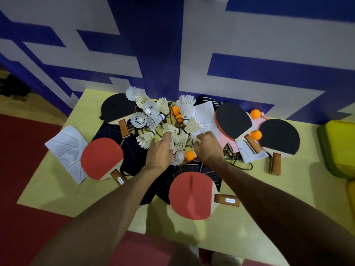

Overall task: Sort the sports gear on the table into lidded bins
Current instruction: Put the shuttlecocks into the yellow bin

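A heap of sports gear covers the yellow table (57, 189). Several white shuttlecocks (146, 112) lie in the middle among orange balls (190, 155) and a dark cord (236, 162). Red paddles (101, 158) (192, 194) lie at the front, black-faced paddles (117, 108) (233, 120) (279, 136) at the back and right. My left hand (159, 152) reaches into the pile, its fingertips on a shuttlecock (170, 129). My right hand (207, 144) has its fingers curled round a white shuttlecock (196, 141) at the centre.
White patterned cloths (67, 150) (205, 116) and dark garments (134, 156) lie under the gear, with a pink cloth (222, 139) at the right. A yellow-green bin (338, 146) stands off the table's right end. A blue and white wall runs behind.
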